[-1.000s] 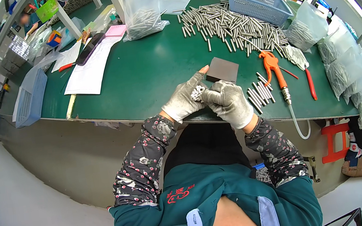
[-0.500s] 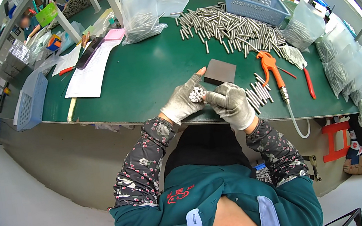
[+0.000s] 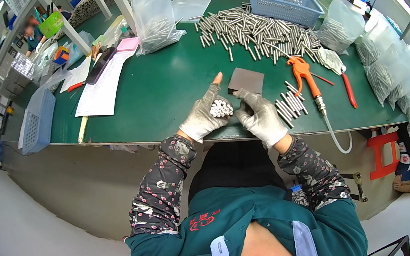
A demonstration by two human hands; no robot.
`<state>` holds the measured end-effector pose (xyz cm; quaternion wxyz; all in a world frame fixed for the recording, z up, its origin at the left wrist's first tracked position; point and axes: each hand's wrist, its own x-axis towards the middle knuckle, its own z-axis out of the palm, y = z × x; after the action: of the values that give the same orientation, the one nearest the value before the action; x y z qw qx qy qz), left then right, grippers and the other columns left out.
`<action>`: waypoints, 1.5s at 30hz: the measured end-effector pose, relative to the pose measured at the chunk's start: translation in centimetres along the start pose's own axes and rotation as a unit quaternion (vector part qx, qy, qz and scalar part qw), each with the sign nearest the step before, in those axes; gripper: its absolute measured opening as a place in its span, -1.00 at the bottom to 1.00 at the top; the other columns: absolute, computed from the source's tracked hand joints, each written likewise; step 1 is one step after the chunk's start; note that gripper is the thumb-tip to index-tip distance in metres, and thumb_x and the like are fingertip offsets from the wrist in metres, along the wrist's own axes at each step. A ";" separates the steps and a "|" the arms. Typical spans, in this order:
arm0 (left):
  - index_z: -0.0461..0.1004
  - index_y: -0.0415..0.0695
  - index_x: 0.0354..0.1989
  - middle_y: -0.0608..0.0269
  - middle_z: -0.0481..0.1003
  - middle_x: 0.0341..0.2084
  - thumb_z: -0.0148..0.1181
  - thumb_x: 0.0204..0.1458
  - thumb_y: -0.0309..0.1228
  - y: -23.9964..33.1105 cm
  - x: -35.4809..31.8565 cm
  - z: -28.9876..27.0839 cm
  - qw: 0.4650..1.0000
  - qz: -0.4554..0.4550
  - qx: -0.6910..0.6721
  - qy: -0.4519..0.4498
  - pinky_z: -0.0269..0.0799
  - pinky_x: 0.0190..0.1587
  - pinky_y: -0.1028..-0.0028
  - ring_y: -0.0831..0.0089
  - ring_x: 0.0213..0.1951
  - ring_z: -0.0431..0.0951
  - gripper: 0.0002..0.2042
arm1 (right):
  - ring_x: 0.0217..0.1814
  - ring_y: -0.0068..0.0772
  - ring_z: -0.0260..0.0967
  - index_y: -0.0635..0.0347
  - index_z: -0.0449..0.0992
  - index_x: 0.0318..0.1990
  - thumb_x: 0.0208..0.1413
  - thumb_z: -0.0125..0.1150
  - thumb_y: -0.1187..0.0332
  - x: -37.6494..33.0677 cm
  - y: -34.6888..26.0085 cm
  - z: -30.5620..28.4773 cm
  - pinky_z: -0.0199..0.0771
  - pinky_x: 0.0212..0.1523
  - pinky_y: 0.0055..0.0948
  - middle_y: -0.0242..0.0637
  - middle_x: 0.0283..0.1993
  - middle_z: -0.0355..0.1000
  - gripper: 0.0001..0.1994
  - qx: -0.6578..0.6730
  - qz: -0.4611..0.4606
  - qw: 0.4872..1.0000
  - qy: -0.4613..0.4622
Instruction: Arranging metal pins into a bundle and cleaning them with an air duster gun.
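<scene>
My left hand [image 3: 200, 119], in a grey-white work glove, is wrapped round a bundle of short metal pins [image 3: 221, 108], their shiny ends facing up. Its bare thumb tip sticks up past the glove. Just right of the bundle is my gloved right hand [image 3: 263, 120], thumb and forefinger apart, with nothing visible between them. Beyond both hands a dark flat block [image 3: 247, 80] lies on the green table [image 3: 167, 91]. Several loose metal pins [image 3: 291, 105] lie side by side to the right of my right hand.
A large heap of metal pins [image 3: 259, 32] spreads in front of a blue basket [image 3: 284, 4]. To the right lie an orange air gun [image 3: 303, 71] with its hose, and red-handled pliers [image 3: 349, 89]. Bags of pins [image 3: 384, 69] line the right edge. Papers [image 3: 104, 92] and a phone [image 3: 101, 65] lie left.
My right hand has drawn slightly away from the bundle, and its thumb and forefinger have parted. The pin ends in my left hand now show more plainly. The view has shifted slightly.
</scene>
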<state>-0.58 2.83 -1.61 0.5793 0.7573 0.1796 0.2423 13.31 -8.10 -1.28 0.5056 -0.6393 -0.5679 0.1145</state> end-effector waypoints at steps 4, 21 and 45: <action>-0.26 0.18 0.31 0.32 0.44 -0.39 0.29 -0.37 -0.62 -1.1 0.4 -0.2 0.999 0.023 0.022 0.006 0.34 -0.16 0.55 0.55 -0.32 0.42 0.05 | -0.35 -0.27 0.42 0.24 0.45 -0.14 -0.12 0.13 0.43 0.3 0.3 0.7 0.38 -0.28 -0.41 -0.16 -0.36 0.42 -0.69 0.057 -0.008 0.997 -0.054; -0.29 0.19 0.31 0.26 0.45 -0.32 0.35 -0.39 -0.54 -1.6 0.7 -0.2 0.999 0.002 0.011 0.030 0.32 -0.07 0.51 0.50 -0.26 0.42 0.08 | -0.19 -0.20 0.44 0.28 0.44 -0.11 -0.09 0.15 0.36 1.0 1.7 1.8 0.40 -0.15 -0.40 -0.04 -0.21 0.44 -0.66 0.074 0.034 0.994 -0.067; -0.25 0.04 0.31 -0.02 0.11 0.17 0.39 -0.45 -0.49 -0.6 1.3 -0.5 0.991 0.032 0.119 0.050 0.18 0.08 0.53 0.32 0.12 0.22 0.09 | -0.08 -0.34 0.38 0.34 0.41 -0.07 -0.06 0.18 0.36 2.3 0.7 1.1 0.32 -0.03 -0.48 -0.10 -0.14 0.44 -0.63 0.059 0.108 0.985 -0.120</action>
<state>0.23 4.14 -1.88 0.4675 0.8130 0.2112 0.2753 13.66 -5.45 -1.32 0.4549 -0.6479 -0.5443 0.2776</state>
